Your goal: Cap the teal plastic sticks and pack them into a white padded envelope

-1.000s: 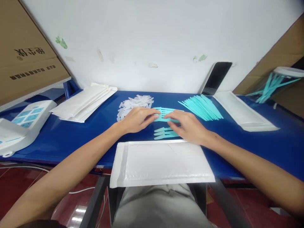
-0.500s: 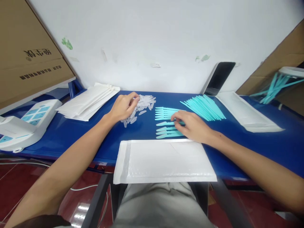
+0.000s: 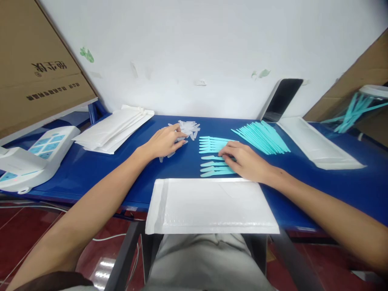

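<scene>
My left hand (image 3: 166,141) lies over a pile of small translucent blade caps (image 3: 191,128), its thumb and forefinger apart. It covers part of the pile. My right hand (image 3: 244,159) is curled over a row of turquoise eyebrow razors (image 3: 212,144) laid side by side. Its fingers close on the handle of one razor (image 3: 208,158), whose blade end points left. Several more razors (image 3: 210,174) lie just below, partly under the hand. In front of both hands, a white bubble mailer (image 3: 212,206) sits along the near table edge.
A fanned heap of turquoise razors (image 3: 263,137) lies right of the row, with a phone (image 3: 283,99) leaning behind it. White mailers (image 3: 112,127) are stacked at left beside a white-and-blue device (image 3: 45,153). Another mailer (image 3: 321,145) and a clear container (image 3: 360,107) are at right.
My left hand has shifted slightly right and nearer over the caps, and its fingers have spread. My right hand keeps its place on the razor.
</scene>
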`<state>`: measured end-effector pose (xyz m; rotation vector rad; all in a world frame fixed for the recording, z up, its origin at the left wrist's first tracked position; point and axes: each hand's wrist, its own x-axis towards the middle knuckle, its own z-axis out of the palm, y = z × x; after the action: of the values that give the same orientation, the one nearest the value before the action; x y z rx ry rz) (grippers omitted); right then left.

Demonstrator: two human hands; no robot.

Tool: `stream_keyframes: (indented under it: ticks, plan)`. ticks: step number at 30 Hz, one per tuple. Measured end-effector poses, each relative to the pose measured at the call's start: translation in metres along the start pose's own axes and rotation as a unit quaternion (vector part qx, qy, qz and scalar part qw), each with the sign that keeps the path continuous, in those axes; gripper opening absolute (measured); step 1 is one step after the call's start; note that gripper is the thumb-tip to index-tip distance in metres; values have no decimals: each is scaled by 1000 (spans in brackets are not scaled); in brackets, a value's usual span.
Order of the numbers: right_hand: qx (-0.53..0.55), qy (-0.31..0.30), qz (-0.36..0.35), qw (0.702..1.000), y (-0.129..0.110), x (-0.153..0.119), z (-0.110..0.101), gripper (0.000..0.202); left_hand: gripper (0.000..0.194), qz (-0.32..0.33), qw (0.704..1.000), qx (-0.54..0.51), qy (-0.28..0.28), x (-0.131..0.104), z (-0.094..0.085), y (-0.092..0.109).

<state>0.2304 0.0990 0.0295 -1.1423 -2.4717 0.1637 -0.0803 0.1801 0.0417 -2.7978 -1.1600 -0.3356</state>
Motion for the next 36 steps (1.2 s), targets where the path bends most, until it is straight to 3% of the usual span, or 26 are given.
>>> stream_keyframes:
  ticks: [9, 19, 27, 36]
  plan:
    - [5, -10, -34, 999, -4, -1, -4, 29, 44, 1, 1000, -13, -7, 0, 3, -5]
    - [-93, 28, -1, 995, 9, 0, -4, 32, 35, 3, 999, -36, -14, 2, 5, -3]
    - [-118, 4, 21, 993, 12, 2, -3, 32, 27, 10, 998, -64, 3, 3, 4, 2]
    - [-64, -23, 86, 994, 12, 2, -5, 25, 37, 31, 995, -69, 62, 3, 2, 15]
